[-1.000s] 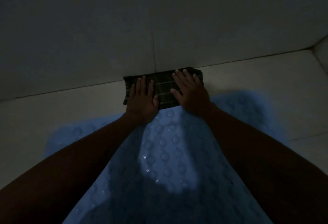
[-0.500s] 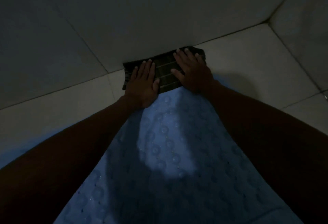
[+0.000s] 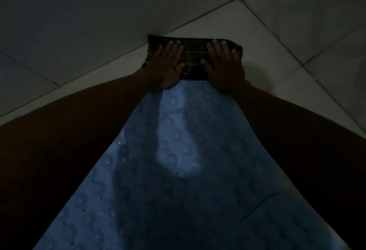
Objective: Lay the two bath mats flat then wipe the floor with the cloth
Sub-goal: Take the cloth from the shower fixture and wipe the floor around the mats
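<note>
A dark striped cloth (image 3: 195, 55) lies flat on the white tiled floor (image 3: 277, 55), its far left corner against the wall. My left hand (image 3: 167, 64) presses palm-down on its left half, fingers spread. My right hand (image 3: 222, 65) presses the right half the same way. Under my forearms a blue bath mat (image 3: 174, 147) with raised round bumps and water drops lies flat, its far edge meeting the cloth. A seam at the lower right marks what looks like a second blue mat (image 3: 293, 228) beside it.
A white tiled wall (image 3: 99, 22) rises just behind the cloth. It meets a second wall (image 3: 307, 2) in a corner at the upper right. Bare floor tiles show to the right and left of the mat. The room is dim.
Both hands have slid the cloth to the right along the foot of the wall, toward the corner. The view has turned right with them, and the hands now sit wider apart.
</note>
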